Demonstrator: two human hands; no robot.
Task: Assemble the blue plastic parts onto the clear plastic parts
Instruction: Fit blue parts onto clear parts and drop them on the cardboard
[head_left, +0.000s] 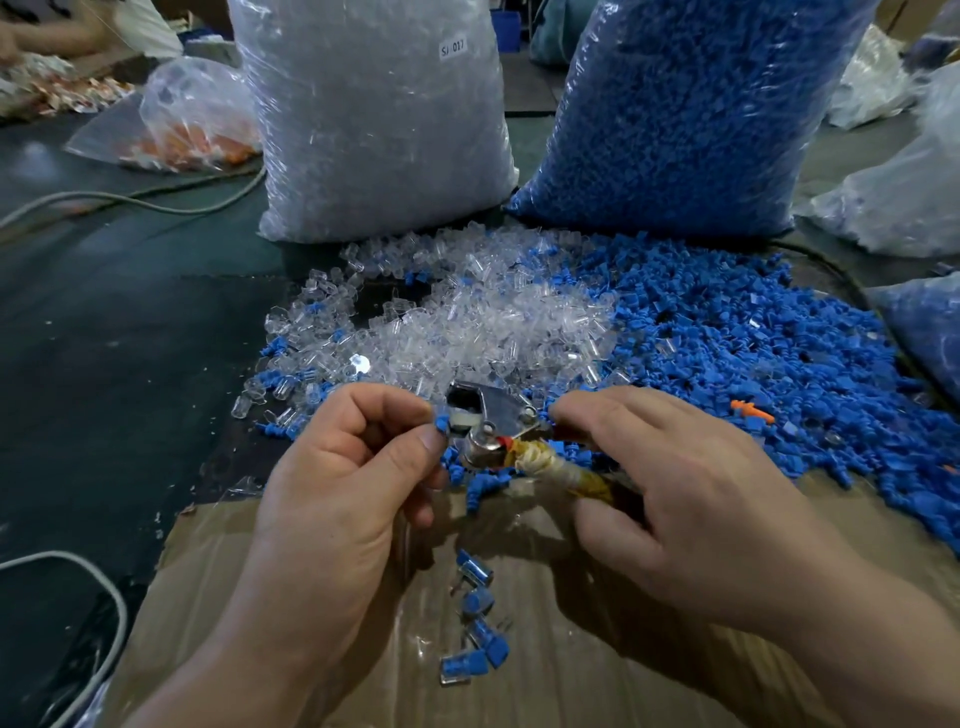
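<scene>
Ideally, the left hand (337, 467), pinching a blue part (441, 423), is keeping it square in the tool (491, 415) the right hand (675, 493) is gripping.

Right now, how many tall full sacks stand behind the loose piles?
2: the sack of clear parts centre-left, the sack of blue parts right of it. Smaller bags lie at the edges.

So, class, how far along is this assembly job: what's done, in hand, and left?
Done: a few joined pieces lie on the cardboard. In hand: the left hand pinches a blue part at a metal tool the right hand holds. Left: the clear pile, the blue pile, two full bags.
</scene>
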